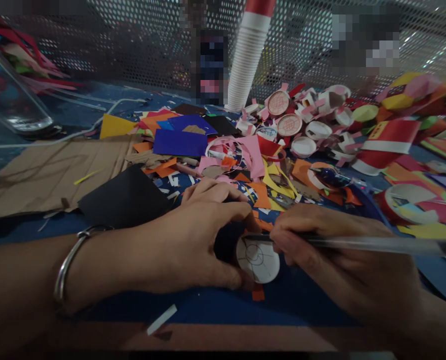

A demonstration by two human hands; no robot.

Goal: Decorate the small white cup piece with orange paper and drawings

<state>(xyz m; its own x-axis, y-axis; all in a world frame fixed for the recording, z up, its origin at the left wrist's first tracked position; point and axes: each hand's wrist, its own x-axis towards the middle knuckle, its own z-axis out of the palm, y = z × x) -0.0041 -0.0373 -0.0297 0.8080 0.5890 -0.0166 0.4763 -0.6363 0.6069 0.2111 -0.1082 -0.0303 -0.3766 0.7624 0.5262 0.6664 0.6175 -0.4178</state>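
Between my hands is a small round white paper piece point(267, 267), like a cut-off cup bottom, with thin dark curved and radiating lines on its face. An orange paper tab point(258, 292) shows at its lower edge. My left hand point(211, 235) grips this disc by its left side, thumb below and fingers above. My right hand point(331, 250) is closed around a pen point(373, 244) with a clear barrel. The pen's tip meets the upper part of the disc. A silver bangle point(62, 275) circles my left wrist.
Behind lie coloured paper scraps point(185, 142), a black sheet point(123, 195) and cardboard point(54, 165). A tall stack of paper cups point(245, 60) stands at the mesh panel point(133, 45). Several cut cup bottoms point(288, 125) are heaped right of it. A glass point(24, 107) is far left.
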